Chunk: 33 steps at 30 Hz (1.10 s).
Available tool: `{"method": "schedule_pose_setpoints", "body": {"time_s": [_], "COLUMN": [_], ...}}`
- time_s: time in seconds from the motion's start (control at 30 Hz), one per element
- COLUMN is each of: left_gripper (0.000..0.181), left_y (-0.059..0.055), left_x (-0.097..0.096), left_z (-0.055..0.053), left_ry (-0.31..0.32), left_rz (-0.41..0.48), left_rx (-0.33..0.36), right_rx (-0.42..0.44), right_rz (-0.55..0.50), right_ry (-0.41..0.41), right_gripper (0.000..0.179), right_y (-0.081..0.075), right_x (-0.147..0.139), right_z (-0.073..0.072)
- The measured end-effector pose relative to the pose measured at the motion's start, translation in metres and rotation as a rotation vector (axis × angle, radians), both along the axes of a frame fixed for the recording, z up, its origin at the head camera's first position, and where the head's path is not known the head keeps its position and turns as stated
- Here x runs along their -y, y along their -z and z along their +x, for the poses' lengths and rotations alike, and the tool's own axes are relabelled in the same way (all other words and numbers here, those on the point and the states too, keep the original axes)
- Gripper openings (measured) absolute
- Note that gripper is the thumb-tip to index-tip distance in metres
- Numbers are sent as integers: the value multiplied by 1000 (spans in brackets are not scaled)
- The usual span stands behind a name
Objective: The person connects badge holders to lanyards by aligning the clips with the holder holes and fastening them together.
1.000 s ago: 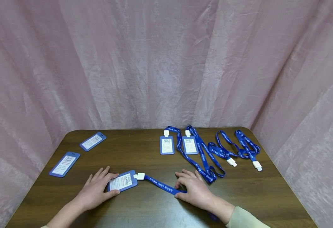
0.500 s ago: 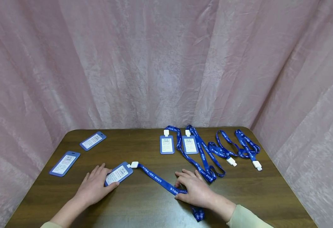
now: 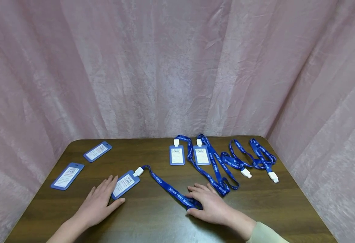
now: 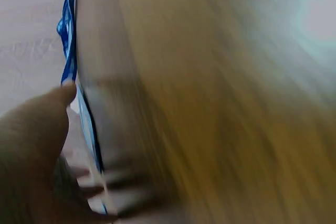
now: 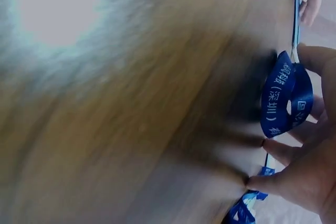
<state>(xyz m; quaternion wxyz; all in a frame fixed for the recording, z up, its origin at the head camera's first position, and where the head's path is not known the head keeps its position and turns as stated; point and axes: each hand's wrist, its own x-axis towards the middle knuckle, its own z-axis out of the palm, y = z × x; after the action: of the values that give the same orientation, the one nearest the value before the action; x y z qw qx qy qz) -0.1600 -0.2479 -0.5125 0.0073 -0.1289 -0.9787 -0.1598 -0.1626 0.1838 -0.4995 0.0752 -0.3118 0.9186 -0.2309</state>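
Note:
A blue ID card holder (image 3: pixel 125 184) lies tilted on the table, joined by a white clip (image 3: pixel 139 171) to a blue lanyard (image 3: pixel 165 187). My left hand (image 3: pixel 97 204) rests at the holder's left edge, fingers fairly straight and thumb apart from it. The lanyard runs right to my right hand (image 3: pixel 209 204), where the strap lies loosely between spread thumb and fingers. In the right wrist view the strap makes a printed loop (image 5: pixel 278 95) beside that thumb. The left wrist view catches the left thumb (image 4: pixel 47 111) near the holder's thin edge.
Two loose card holders (image 3: pixel 67 176) (image 3: pixel 98 151) lie at the left. Two holders (image 3: pixel 176 155) (image 3: pixel 201 155) with lanyards attached lie side by side at the back. Further right are two lanyards (image 3: pixel 235 162) (image 3: pixel 261 157) with white clips. A pink curtain (image 3: pixel 165 67) hangs behind the table.
The holder and its clip have shifted left and turned more upright. My left thumb has come off the holder. The right thumb and fingers have spread from the strap, whose trailing end was drawn in.

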Motion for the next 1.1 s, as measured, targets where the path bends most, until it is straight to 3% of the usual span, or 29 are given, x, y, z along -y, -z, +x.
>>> {"method": "schedule_pose_setpoints", "body": {"time_s": [0.2,0.47,0.73,0.9,1.1], "left_gripper": [63,55,61,57,57], "left_y": [1,6,6,7,6], "left_x": [26,34,16,3,-13], "left_z": [16,28,21,13,0], "left_ry": [144,177,215,211,186], "left_rz": [7,-30,-131,-156,-191], "left_rx": [-51,-91,-175,-240,-248], "right_rx": [-54,-72,-44,-35,-45], "right_rz": [-1,125,227,249,259], "right_ry": [-109,-252,-268,-248,-221], "right_gripper": [63,67,80,85,84], "right_y": [-1,5,-2,0,4], "right_x": [-17,-31,-6,13,32], "right_z": [10,25,24,14,-1]}}
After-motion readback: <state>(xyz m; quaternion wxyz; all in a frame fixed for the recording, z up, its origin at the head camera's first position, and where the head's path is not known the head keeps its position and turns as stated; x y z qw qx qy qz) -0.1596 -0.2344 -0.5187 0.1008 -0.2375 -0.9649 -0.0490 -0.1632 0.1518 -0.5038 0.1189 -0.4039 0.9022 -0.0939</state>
